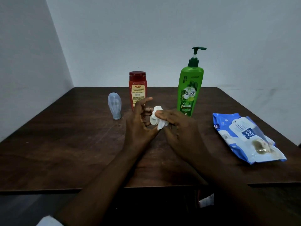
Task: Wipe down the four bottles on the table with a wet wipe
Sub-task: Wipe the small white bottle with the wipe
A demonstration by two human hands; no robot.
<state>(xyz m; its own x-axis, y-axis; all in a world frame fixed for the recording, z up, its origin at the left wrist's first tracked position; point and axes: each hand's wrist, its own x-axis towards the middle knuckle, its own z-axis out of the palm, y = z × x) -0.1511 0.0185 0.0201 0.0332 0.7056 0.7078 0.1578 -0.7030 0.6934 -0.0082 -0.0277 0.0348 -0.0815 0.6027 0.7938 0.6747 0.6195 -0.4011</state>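
- We are looking down at a dark wooden worktop (65, 144) set against pale walls.
- Farthest left, a small grey squeeze tube (114, 105) is standing on its cap, well apart from our hands.
- Just to its right, a red bottle (137, 88) with a dark red cap is standing upright; our left hand is hiding its lower part.
- Our left hand (140, 123) is hovering in the middle of the worktop with the fingers spread and curled, and it is cupping a small white bottle (154, 120); only a rounded end of that bottle is showing, so we cannot tell how it is tilting.
- A crumpled white wipe (160, 123) is lying over the small bottle, between our two hands.
- Our right hand (182, 128) is pressing the wipe against the small bottle, its fingers closing on the cloth.
- Behind the right hand, a tall green pump bottle (189, 90) is standing upright near the far edge.
- Farthest right, a blue and white pack of wipes (247, 137) is lying flat on the worktop, apart from the right hand and from the bottles.
- Below the near edge of the worktop, something small and pale (206, 200) is showing in the dark; we cannot tell what it is.
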